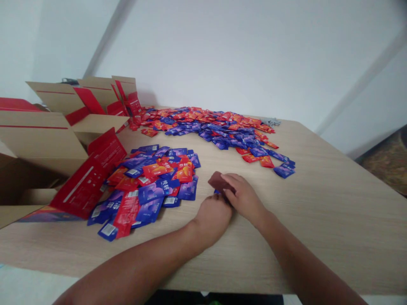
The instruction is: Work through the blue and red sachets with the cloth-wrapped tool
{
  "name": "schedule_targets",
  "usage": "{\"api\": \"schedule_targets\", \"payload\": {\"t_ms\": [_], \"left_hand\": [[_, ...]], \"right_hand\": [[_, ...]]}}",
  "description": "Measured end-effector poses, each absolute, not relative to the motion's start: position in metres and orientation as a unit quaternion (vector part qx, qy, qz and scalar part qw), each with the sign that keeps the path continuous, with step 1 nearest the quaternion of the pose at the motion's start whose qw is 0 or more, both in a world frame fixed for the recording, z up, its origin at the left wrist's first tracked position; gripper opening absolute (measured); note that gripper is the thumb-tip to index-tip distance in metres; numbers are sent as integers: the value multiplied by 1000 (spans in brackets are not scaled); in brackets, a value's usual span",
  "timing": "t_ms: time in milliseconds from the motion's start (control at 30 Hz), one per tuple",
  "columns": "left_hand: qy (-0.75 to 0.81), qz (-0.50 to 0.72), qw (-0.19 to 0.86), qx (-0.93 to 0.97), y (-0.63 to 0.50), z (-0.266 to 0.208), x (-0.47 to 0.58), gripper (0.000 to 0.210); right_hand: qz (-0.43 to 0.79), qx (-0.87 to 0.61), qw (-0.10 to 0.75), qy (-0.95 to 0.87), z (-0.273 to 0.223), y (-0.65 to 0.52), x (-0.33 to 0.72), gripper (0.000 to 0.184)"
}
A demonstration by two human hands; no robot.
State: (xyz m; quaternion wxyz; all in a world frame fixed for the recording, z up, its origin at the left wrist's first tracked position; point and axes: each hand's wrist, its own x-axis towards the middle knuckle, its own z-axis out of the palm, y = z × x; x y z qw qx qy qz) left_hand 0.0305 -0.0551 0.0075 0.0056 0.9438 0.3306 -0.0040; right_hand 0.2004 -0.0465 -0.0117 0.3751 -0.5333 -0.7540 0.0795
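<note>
White Chinese characters are showing on the orange and blue sachets of the near pile (149,186), but they are too small and blurred to read with confidence; white label patches are sitting on the backs of several sachets. A red flap (92,178) of the open cardboard box (41,140) is carrying pale print that is likewise unreadable.

The left hand (213,214) and right hand (243,195) are meeting on the table (318,212), just right of the near pile. Both are curling narrowly around a small dark maroon packet (218,181), whose corner is sticking up above the fingers; a sliver of blue is peeking out beneath it.

A larger, looser far pile (219,127) of the same red and blue sachets is spreading across the back of the table, well apart from the hands. More cartons with red stripes (95,97) are standing at the back left.

The table is a pale wood-grain laminate. Plain white walls (238,55) are rising behind it, and a patch of darker floor (391,165) is showing at the right.
</note>
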Motion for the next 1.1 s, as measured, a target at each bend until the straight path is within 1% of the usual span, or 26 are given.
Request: {"api": "schedule_targets", "payload": {"t_ms": [133, 233, 400, 667, 833, 933, 1033, 1100], "left_hand": [[325, -29, 7, 945, -63, 5, 35, 30], [326, -11, 1, 945, -63, 1, 36, 30], [327, 23, -13, 945, -62, -7, 38, 34], [338, 11, -5, 941, -64, -6, 40, 33], [332, -10, -17, 943, -64, -7, 38, 34], [320, -12, -22, 947, -63, -11, 37, 35], [312, -7, -18, 950, -62, -12, 36, 31], [310, -5, -16, 951, -61, -10, 35, 29]], "right_hand": [[84, -522, 313, -789, -25, -45, 192, 50], [68, -519, 281, -805, -29, -36, 195, 49], [27, -524, 255, -812, -31, -23, 196, 48], [23, -533, 271, -801, -34, -6, 202, 51], [18, -569, 285, -772, -36, 17, 215, 44], [21, -594, 286, -752, -39, 33, 228, 44], [27, -616, 324, -717, -41, 40, 238, 41], [51, -611, 376, -695, -42, 35, 241, 41]]}}
